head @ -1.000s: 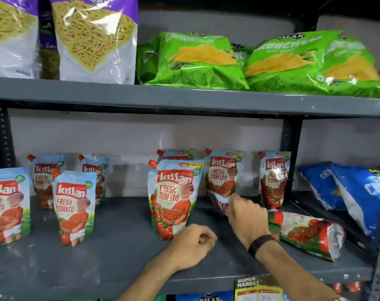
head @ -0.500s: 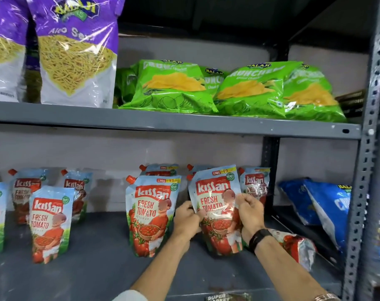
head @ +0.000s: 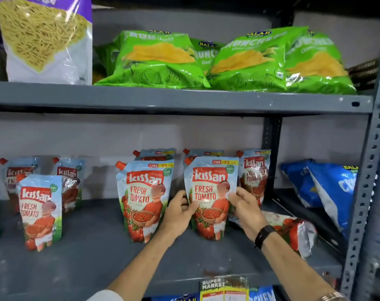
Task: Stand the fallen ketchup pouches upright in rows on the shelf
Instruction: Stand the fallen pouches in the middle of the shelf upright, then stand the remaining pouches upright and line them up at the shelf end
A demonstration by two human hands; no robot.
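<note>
A ketchup pouch (head: pixel 210 192) stands upright on the grey shelf (head: pixel 93 253), right of centre. My left hand (head: pixel 179 211) grips its left edge and my right hand (head: pixel 245 207) grips its right edge. Just to its left stands another front-row pouch (head: pixel 144 196). Behind them three pouches stand at the back, one of them on the right (head: pixel 254 174). One fallen pouch (head: pixel 291 231) lies on its side behind my right wrist. Further left, a front pouch (head: pixel 40 211) stands before two back pouches (head: pixel 68 181).
Blue snack bags (head: pixel 328 187) lean at the right end of the shelf beside the perforated upright (head: pixel 365 192). Green chip bags (head: pixel 245 61) and a noodle-snack bag (head: pixel 45 40) fill the shelf above. A price tag (head: pixel 224 287) hangs on the shelf's front edge.
My hands picked up a pouch near the fallen one, then stood it upright in the front row beside the centre pouch. Both hands still hold its sides.
</note>
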